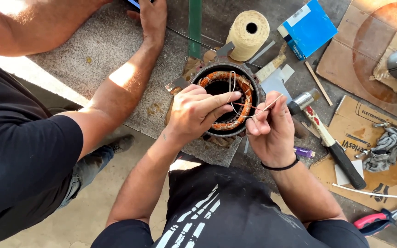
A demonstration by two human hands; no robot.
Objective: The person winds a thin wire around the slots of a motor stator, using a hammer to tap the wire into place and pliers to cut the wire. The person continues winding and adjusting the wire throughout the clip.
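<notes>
Head view: the left hand and the right hand meet just above a round motor stator that stands on end on a grey mat, its bore facing up at the camera. Copper windings ring the bore, orange against the dark housing. Both hands are pinched shut on thin cord: the left fingers press a pale loop down against the near side of the coil ring, while the right fingertips grip the free end, which sticks up and to the right past the rim. The cord's long axis runs nearly level from left hand to right, across the right half of the stator, so the windings lie directly under and just ahead of the left fingers; the right hand sits off the rim, further out

Open room: the far half of the bore is clear of fingers. To the right, a hammer lies just beside the right hand, handle pointing toward the person, and a spool of cream twine stands just beyond the stator. A blue box, cardboard, a grey rag and red-handled pliers crowd that side. On the left, another person's forearm rests across the mat, well apart from the stator
</notes>
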